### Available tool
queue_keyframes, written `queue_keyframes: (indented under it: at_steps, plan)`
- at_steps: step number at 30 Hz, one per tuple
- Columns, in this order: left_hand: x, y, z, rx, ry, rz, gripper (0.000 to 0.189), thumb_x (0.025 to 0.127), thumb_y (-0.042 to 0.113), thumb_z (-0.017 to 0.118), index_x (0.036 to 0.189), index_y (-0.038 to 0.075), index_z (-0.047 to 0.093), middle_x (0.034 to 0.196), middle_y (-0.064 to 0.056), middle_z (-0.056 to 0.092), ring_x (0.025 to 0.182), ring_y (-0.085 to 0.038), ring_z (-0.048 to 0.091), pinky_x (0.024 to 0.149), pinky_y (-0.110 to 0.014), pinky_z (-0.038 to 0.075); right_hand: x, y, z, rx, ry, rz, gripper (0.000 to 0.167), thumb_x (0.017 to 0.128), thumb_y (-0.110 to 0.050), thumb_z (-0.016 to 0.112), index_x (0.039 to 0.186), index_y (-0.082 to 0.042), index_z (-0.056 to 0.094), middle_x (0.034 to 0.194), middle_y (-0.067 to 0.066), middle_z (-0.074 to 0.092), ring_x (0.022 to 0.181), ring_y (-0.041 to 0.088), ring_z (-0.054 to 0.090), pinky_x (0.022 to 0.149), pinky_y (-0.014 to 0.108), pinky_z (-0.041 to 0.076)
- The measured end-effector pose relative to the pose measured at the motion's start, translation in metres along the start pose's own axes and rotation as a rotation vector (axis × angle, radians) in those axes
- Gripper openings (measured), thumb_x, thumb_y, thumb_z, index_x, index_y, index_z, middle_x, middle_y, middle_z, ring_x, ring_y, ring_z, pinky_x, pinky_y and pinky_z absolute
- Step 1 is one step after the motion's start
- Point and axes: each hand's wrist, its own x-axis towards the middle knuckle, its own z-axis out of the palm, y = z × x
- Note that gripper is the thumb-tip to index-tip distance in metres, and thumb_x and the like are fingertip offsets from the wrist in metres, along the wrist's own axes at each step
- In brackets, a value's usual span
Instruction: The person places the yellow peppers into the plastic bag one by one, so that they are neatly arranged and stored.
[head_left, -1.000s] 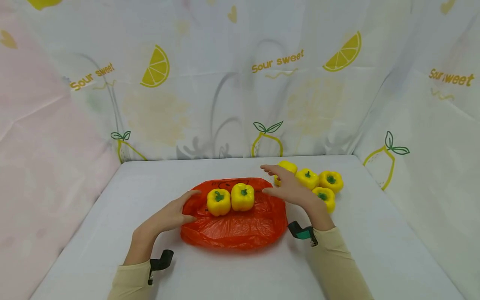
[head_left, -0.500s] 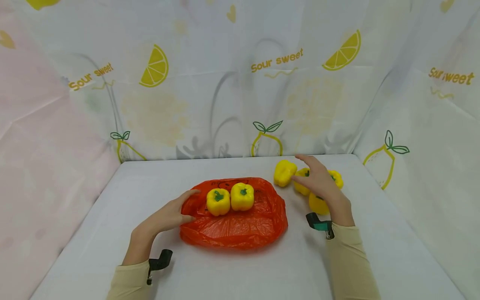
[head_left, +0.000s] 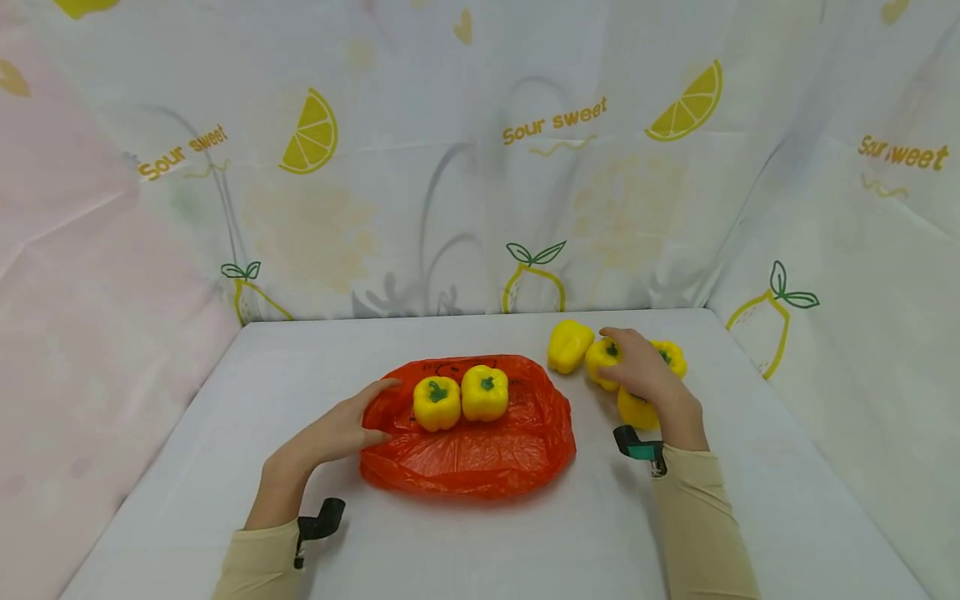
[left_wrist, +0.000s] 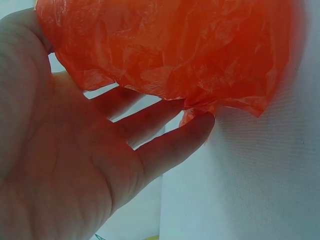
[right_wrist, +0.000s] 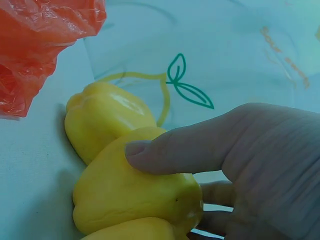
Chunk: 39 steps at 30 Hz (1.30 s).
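Observation:
In the head view a red plastic bag point(head_left: 465, 462) lies spread in the middle of the table. Two yellow bell peppers, a left one point(head_left: 437, 404) and a right one point(head_left: 484, 394), sit side by side on its red plastic. My left hand point(head_left: 330, 433) rests at the bag's left edge, fingers extended and touching the film point(left_wrist: 170, 50). At the right, my right hand point(head_left: 647, 371) holds another yellow bell pepper point(head_left: 600, 360). The right wrist view shows the thumb over that pepper point(right_wrist: 125, 187), with fingers partly hidden behind it.
A yellow pepper point(head_left: 569, 346) lies just left of the held one. Two more, a rear one point(head_left: 673, 357) and a nearer one point(head_left: 636, 410), are partly hidden by the right hand. Printed cloth point(head_left: 420, 208) hangs behind the white table point(head_left: 480, 550).
My right hand has moved right from beside the bag to the loose peppers, then lowered and taken hold of one. The left hand and the bag have stayed put.

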Motion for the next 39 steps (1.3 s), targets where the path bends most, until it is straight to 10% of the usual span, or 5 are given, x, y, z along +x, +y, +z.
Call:
queue_keyframes:
  at_steps: [18, 39]
  plan:
    - [-0.003, 0.001, 0.001, -0.006, -0.002, -0.003, 0.076, 0.086, 0.018, 0.068, 0.153, 0.023, 0.032, 0.159, -0.016, 0.035, 0.143, -0.043, 0.036, 0.110, -0.068, 0.035, -0.002, -0.017, 0.004, 0.098, 0.031, -0.079, 0.069, 0.085, -0.020, 0.066, 0.149, -0.011, 0.042, 0.154, 0.015, 0.043, 0.141, 0.039, 0.037, 0.117, 0.063, 0.029]
    - [0.000, 0.001, -0.001, -0.005, 0.003, 0.016, 0.075, 0.087, 0.015, 0.066, 0.154, 0.022, 0.031, 0.159, -0.015, 0.035, 0.143, -0.041, 0.036, 0.112, -0.066, 0.034, -0.005, -0.078, 0.036, 0.142, -0.194, -0.326, 0.067, 0.081, -0.018, 0.071, 0.144, -0.016, 0.049, 0.142, 0.005, 0.051, 0.123, 0.025, 0.049, 0.105, 0.051, 0.048]
